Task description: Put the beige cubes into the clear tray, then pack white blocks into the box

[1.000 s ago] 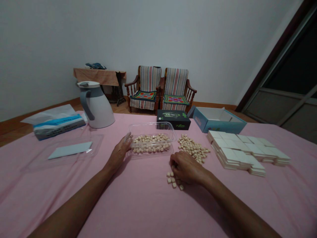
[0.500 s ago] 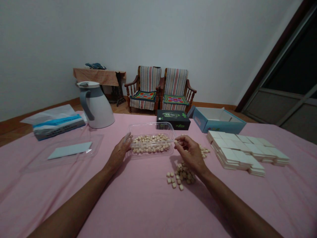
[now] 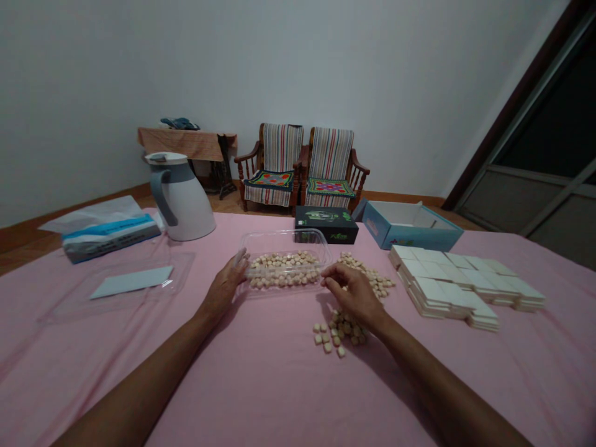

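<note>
Here, nearest, a pile of small rounded cubes (image 3: 347, 329) lies on pink cloth (image 3: 261, 379). Beyond, the right hand (image 3: 352, 289) bunches its fingertips by the clear tub (image 3: 279, 270); whether they pinch a cube I cannot tell. The left hand (image 3: 228, 282) grips the tub's left end. Loading seems the step in hand, calling next for a precise pinch. The tub stands open, see-through, pale cubes spread across its floor

The tub (image 3: 272, 241) lies between jug (image 3: 192, 211) and tiles (image 3: 449, 273).
</note>
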Tool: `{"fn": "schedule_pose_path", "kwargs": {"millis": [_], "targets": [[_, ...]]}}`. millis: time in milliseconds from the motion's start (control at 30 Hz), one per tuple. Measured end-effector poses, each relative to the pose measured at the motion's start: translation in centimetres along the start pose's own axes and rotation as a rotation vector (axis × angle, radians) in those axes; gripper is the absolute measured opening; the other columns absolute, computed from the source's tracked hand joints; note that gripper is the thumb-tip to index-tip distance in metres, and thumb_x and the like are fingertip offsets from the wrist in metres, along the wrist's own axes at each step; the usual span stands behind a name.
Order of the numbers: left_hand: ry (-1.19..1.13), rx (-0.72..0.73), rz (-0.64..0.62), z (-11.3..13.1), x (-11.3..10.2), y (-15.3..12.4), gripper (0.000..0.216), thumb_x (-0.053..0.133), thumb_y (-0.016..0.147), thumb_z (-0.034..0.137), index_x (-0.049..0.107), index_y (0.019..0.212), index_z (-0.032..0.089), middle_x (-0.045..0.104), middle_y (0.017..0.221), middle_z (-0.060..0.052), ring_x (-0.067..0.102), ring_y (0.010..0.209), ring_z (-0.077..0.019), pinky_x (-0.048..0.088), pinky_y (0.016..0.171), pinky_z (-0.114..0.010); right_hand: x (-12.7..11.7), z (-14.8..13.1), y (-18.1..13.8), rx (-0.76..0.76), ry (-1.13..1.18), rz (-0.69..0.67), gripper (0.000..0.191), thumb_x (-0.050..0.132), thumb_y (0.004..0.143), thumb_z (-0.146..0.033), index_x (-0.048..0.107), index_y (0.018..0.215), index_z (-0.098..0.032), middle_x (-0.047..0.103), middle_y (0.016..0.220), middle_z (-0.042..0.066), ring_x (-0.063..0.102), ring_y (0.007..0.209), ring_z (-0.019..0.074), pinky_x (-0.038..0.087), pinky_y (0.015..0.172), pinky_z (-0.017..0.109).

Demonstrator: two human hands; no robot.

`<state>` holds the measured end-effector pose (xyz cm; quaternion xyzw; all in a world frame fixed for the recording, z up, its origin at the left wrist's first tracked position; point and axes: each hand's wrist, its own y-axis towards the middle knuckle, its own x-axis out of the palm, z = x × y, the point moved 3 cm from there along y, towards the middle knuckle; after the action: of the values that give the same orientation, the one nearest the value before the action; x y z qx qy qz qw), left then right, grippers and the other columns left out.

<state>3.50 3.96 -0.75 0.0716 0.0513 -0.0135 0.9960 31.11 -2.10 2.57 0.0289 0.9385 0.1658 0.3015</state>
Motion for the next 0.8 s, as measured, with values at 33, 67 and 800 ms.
{"fn": "schedule_pose_path", "kwargs": {"millis": [33,67,800], "targets": [[0.0,0.001,0.0,-0.1,0.0,0.0,0.069,0.049,0.085,0.058,0.039,0.142,0.02,0.042,0.147,-0.014,0.044,0.131,-0.0277,0.042,0.103,-0.043,0.2,0.2,-0.1,0.001,-0.076,-0.06,0.015,0.052,0.079,-0.015,0.066,0.084,-0.018,0.068,0.073,0.002,0.06,0.067,0.0144,0.043,0.065,0.026],[-0.001,0.002,0.0,-0.1,0.0,0.1,0.069,0.049,0.085,0.057,0.039,0.142,0.02,0.043,0.146,-0.014,0.044,0.131,-0.0277,0.042,0.103,-0.043,0.3,0.4,-0.2,-0.002,-0.152,-0.127,0.015,0.052,0.077,-0.013,0.066,0.081,-0.018,0.067,0.071,0.002,0.059,0.066,0.0141,0.041,0.063,0.025],[-0.012,0.012,0.02,0.1,0.0,-0.1,0.068,0.051,0.083,0.058,0.044,0.139,0.021,0.045,0.144,-0.015,0.045,0.13,-0.0297,0.041,0.102,-0.045,-1.9,-1.4,-0.4,-0.094,-0.164,-0.277,0.016,0.053,0.073,-0.012,0.064,0.083,-0.016,0.06,0.07,0.0,0.053,0.064,0.012,0.037,0.06,0.023]]}}
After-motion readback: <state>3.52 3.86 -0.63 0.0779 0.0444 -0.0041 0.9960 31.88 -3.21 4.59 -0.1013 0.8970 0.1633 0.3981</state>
